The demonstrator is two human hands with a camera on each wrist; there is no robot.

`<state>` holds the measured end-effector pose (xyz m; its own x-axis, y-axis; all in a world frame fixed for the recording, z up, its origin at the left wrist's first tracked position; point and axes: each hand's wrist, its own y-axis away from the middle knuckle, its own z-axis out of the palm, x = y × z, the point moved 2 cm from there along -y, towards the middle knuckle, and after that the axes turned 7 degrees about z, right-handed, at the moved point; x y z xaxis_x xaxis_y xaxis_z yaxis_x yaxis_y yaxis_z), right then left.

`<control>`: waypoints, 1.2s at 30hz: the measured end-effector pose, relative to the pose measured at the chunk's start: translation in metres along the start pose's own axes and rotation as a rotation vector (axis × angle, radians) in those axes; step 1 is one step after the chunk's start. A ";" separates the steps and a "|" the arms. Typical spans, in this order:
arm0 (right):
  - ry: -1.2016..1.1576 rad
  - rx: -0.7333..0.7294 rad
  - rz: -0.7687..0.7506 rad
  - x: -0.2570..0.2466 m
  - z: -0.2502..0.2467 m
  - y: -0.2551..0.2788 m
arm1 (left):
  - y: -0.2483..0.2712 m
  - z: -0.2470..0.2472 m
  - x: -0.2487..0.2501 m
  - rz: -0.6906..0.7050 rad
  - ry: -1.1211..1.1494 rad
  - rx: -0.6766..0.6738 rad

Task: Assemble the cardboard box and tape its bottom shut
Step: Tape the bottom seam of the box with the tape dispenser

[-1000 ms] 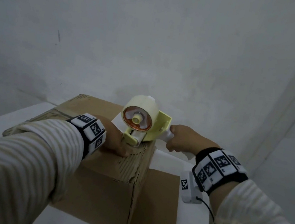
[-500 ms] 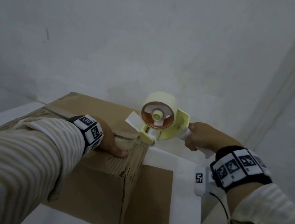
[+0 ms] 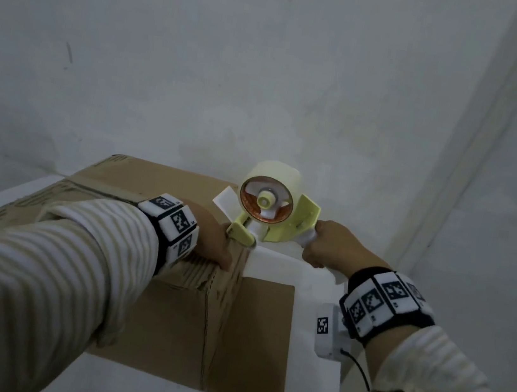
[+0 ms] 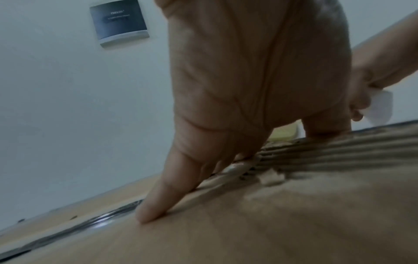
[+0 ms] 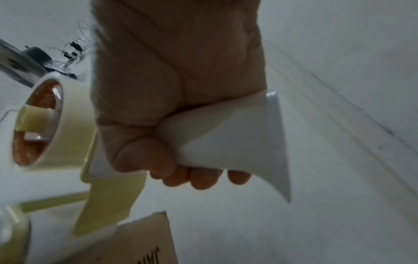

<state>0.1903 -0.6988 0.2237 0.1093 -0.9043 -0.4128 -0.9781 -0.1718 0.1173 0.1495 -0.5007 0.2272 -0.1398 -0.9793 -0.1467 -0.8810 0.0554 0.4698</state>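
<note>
We note the brown corrugated cardboard box [image 3: 158,188] on the white tabletop [image 3: 277,265], flaps folded shut on its upper face and one loose flap lying flat on the tabletop toward us. Left hand [image 3: 211,239] lies on top of the box near its right edge, fingers [image 4: 158,201] straight and pressing the cardboard beside a shiny strip of clear tape [image 4: 108,217] along the seam. Right hand [image 3: 326,248] sits just right of the box, off its edge, fist wrapped round the white handle [image 5: 226,135] of the pale yellow tape dispenser [image 3: 276,228]. The dispenser's front roller meets the box's right edge just beside the left fingertips; actual contact appears likely but is blurred. The cream tape roll [image 3: 270,194] stands above the edge.
</note>
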 end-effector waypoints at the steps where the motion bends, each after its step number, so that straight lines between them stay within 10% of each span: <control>1: -0.034 0.004 0.003 0.005 0.003 0.002 | -0.003 0.002 -0.001 -0.023 -0.023 -0.022; 36: -0.344 -0.069 0.289 0.013 0.064 0.033 | 0.008 -0.003 0.007 0.024 -0.084 0.044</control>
<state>0.1483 -0.6913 0.1648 -0.2433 -0.7383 -0.6291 -0.9445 0.0326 0.3270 0.1427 -0.5074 0.2322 -0.1966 -0.9579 -0.2091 -0.8956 0.0886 0.4360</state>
